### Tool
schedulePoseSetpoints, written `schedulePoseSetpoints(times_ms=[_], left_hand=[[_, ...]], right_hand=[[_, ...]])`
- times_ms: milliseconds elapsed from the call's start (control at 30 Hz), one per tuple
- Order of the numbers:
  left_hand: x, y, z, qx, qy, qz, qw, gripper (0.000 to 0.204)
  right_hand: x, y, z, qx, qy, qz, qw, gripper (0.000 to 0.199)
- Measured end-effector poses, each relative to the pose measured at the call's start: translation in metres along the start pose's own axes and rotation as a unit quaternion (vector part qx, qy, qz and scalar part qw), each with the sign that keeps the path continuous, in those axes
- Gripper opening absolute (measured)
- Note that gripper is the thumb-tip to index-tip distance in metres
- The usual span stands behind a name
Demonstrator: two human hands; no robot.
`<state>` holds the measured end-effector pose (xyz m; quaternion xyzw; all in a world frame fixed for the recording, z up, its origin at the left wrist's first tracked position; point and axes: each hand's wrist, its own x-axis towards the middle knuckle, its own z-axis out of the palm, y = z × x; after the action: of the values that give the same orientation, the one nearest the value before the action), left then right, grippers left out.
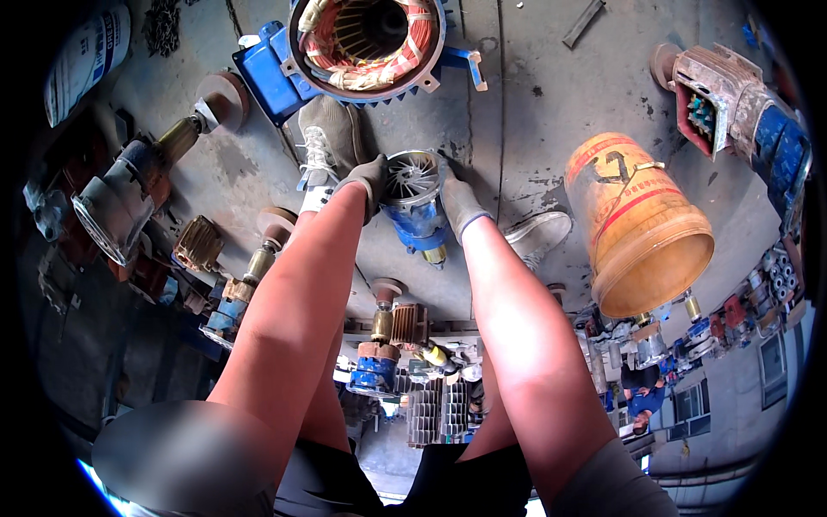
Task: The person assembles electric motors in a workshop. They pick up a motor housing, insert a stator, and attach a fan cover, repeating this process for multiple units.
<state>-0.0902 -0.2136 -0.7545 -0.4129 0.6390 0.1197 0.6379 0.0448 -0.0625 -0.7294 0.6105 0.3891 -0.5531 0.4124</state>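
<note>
Between my gloved hands is a blue, round motor part (418, 222) with a grey, finned, fan-like face (412, 178) and a stubby shaft at the lower end. My left hand (370, 183), in a grey glove, grips its left rim with the fingers closed. On the opposite rim my right hand (458, 198), gloved too, is closed against the side; its fingertips are partly hidden. Just beyond stands a big blue motor housing (293, 65) with its round end open upward, showing a ring of reddish windings (422, 47) tied with pale bands.
My shoes (332, 138) flank the held part. An orange bucket (637, 207) lies to the right, its mouth toward me. A dirty gear motor (715, 82) is at the far right; rotors and motors (129, 189) lie left. Another person (644, 401) appears in the background.
</note>
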Motion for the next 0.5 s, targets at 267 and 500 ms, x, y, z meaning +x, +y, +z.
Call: schedulePoseSetpoints(times_ms=[267, 500], left_hand=[[0.035, -0.014, -0.017, 0.280, 0.088, 0.058, 0.954, 0.081], [-0.060, -0.024, 0.028, 0.195, 0.064, 0.015, 0.979, 0.087]], right_hand=[[0.033, -0.001, 0.018, 0.164, -0.004, 0.003, 0.986, 0.062], [0.014, 0.036, -0.001, 0.278, 0.035, -0.137, 0.950, 0.040]])
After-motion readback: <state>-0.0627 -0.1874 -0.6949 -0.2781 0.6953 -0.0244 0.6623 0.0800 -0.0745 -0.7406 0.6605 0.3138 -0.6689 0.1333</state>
